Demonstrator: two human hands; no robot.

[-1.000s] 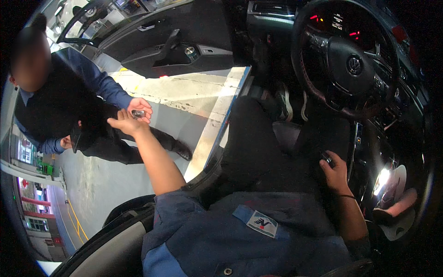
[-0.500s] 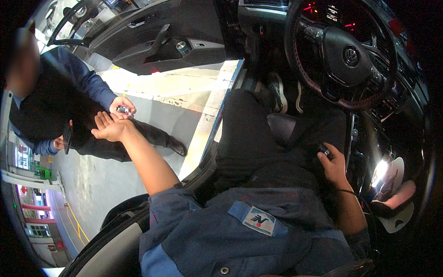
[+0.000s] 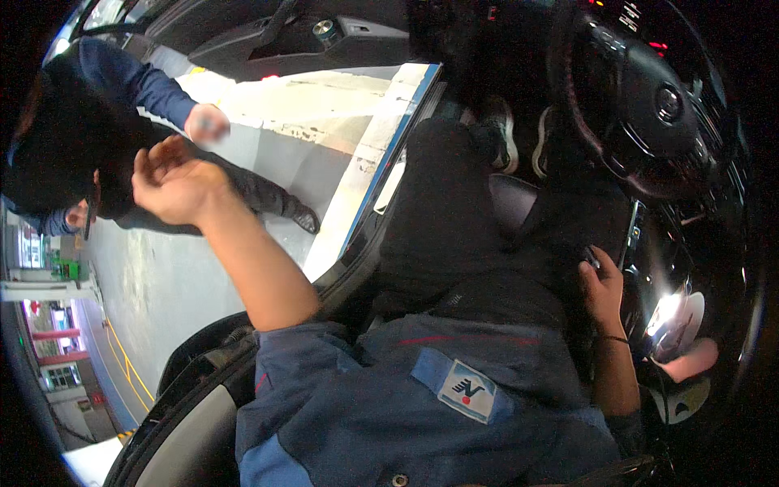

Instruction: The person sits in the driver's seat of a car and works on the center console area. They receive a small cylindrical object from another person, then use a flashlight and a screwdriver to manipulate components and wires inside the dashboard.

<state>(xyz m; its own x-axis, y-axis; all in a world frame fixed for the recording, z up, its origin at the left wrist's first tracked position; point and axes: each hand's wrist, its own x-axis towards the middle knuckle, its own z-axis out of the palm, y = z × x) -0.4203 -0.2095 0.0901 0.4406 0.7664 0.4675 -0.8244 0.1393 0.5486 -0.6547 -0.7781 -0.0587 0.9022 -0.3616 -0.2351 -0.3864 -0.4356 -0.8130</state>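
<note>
My left hand is raised out through the open doorway, palm up and fingers loosely bent. No object shows in it. Just beyond my fingertips is a co-worker's hand, with a small object in it, blurred by motion, dark and silvery. On my right thigh rests my right hand, its fingers closed round a small black object shaped like a key fob. My fingers cover most of it. The co-worker's other hand holds a thin dark flat thing.
I sit in a car's driver seat, with the steering wheel ahead on the right. The open door stands at the far left. The co-worker stands in the doorway. A cap-like item lies right of my right arm.
My left hand and the co-worker's hand, touching or nearly so before, are now apart. My left hand has come up and its fingers are more bent. The view has shifted.
</note>
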